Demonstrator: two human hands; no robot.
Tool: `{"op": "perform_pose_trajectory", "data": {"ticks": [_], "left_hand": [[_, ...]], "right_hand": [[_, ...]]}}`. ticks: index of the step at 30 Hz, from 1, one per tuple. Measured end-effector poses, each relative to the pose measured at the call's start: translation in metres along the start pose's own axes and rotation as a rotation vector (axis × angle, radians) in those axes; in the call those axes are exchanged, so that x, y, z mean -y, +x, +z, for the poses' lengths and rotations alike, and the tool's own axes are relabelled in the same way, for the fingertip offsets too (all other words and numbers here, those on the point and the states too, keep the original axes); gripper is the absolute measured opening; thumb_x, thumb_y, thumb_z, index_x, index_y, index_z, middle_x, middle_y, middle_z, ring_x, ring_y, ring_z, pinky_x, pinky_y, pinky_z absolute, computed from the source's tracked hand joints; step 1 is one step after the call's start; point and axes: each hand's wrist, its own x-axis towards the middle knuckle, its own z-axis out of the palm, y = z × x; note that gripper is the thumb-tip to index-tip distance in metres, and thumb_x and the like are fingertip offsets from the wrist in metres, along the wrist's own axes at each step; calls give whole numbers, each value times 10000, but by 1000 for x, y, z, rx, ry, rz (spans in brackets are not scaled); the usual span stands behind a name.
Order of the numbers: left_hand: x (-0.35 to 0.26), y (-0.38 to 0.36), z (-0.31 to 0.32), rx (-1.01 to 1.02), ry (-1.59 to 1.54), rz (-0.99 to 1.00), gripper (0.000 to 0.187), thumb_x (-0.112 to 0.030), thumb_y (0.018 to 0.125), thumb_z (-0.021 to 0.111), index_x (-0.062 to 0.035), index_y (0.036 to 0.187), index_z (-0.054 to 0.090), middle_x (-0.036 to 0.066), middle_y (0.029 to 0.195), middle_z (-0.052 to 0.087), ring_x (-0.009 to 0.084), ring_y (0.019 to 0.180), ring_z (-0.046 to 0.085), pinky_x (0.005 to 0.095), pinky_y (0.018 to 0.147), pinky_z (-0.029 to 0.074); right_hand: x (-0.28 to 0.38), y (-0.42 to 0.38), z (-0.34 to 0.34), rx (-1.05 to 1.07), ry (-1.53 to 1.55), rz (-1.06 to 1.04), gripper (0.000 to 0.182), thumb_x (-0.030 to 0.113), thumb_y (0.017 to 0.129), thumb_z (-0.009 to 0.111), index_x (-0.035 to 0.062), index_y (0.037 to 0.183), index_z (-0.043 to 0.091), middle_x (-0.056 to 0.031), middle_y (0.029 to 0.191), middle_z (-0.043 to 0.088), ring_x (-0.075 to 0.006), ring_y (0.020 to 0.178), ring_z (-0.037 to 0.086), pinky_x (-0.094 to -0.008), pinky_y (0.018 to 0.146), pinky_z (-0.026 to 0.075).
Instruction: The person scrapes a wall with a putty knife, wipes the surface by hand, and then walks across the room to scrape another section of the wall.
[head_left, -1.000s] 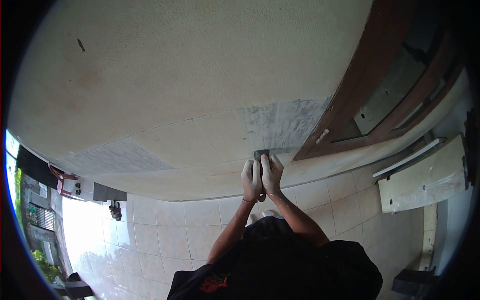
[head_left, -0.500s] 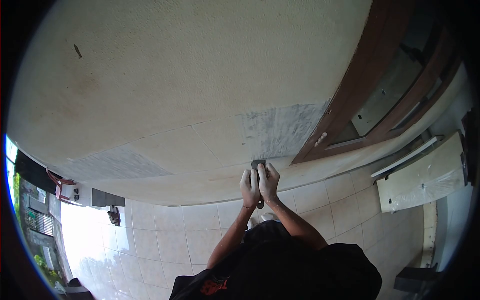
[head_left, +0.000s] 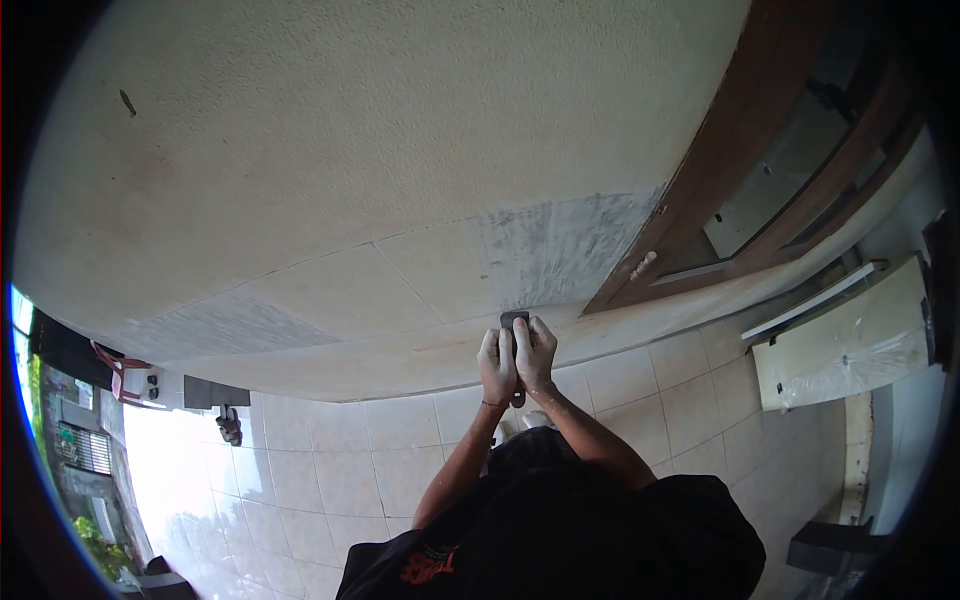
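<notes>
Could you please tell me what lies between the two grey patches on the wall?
Cream wall, crossed by a thin slanting line, shows between them in the head view.

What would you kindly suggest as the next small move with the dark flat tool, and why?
I would probably push the dark flat tool slightly upward along the wall, over the grey patch: the left hand and right hand both hold it, its broad end is by the patch's lower edge, and streaks there run roughly up and down.

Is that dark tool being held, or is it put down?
Held: the left hand and the right hand clasp the dark tool between them, with its two ends poking out past them.
</notes>
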Motion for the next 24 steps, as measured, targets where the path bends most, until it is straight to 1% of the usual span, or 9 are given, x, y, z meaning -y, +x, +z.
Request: {"op": "perform_pose_trajectory", "data": {"ticks": [4, 5, 9, 12, 14, 18, 20, 22, 24], "left_hand": [[-7, -4, -3, 22, -9, -26, 278, -165, 999, 490, -9, 774, 447, 14, 685, 437, 74, 699, 391, 285, 575, 359], [-7, -2, -2, 20, -28, -20, 282, -167, 999, 491, -9, 771, 446, 14, 683, 436, 74, 697, 391, 285, 575, 360], [-10, 4, -5, 35, 32, 19, 287, -167, 1005, 484, -12, 768, 438, 7, 686, 422, 72, 697, 383, 278, 571, 355], [-14, 6, -5, 48, -33, 12, 282, -163, 1006, 481, -14, 769, 441, 5, 689, 425, 71, 695, 382, 277, 572, 357], [-9, 2, -9, 47, 48, 16, 281, -161, 1005, 483, -17, 766, 444, 2, 691, 433, 68, 693, 388, 276, 571, 358], [-36, 10, -6, 43, 47, 48, 273, -168, 1005, 483, -15, 780, 459, 3, 694, 448, 68, 684, 395, 276, 574, 363], [-51, 15, -1, 19, -92, 30, 279, -149, 992, 504, 12, 769, 458, 33, 648, 444, 78, 669, 395, 292, 557, 367], [-23, 12, -6, 21, 38, 81, 282, -150, 996, 499, 11, 768, 459, 25, 651, 431, 78, 677, 387, 288, 567, 372], [-10, 4, -3, -3, 10, 47, 276, -155, 997, 497, 11, 778, 475, 33, 664, 459, 81, 687, 407, 289, 582, 386]], "right_hand": [[12, -4, 1, -5, -37, 10, 362, 158, 961, 586, 43, 661, 419, 51, 593, 410, -33, 583, 346, -266, 485, 303], [14, -6, 1, 4, 31, 66, 362, 153, 962, 583, 43, 658, 419, 42, 593, 411, -38, 589, 347, -269, 491, 305], [7, 0, 4, 8, -8, -16, 345, 137, 966, 576, 42, 673, 420, 42, 605, 409, -36, 599, 351, -255, 502, 316], [9, 1, 6, 0, 45, 22, 344, 136, 965, 578, 40, 673, 422, 41, 608, 405, -38, 602, 347, -252, 504, 316], [10, -5, 6, -18, 82, 27, 357, 143, 961, 586, 40, 665, 415, 39, 605, 399, -39, 599, 336, -255, 501, 304], [25, 1, 9, -23, 37, -21, 357, 143, 959, 590, 43, 665, 415, 45, 597, 396, -38, 588, 336, -255, 491, 296], [35, 9, 14, -13, 55, -11, 356, 143, 959, 590, 43, 664, 418, 47, 594, 392, -38, 583, 335, -257, 485, 294], [35, 6, 13, -20, 33, -43, 355, 138, 961, 586, 43, 662, 420, 55, 595, 402, -30, 580, 341, -250, 482, 298], [24, -2, 8, -25, 2, -27, 356, 134, 962, 584, 44, 660, 418, 59, 596, 408, -25, 580, 345, -243, 484, 300]]}}
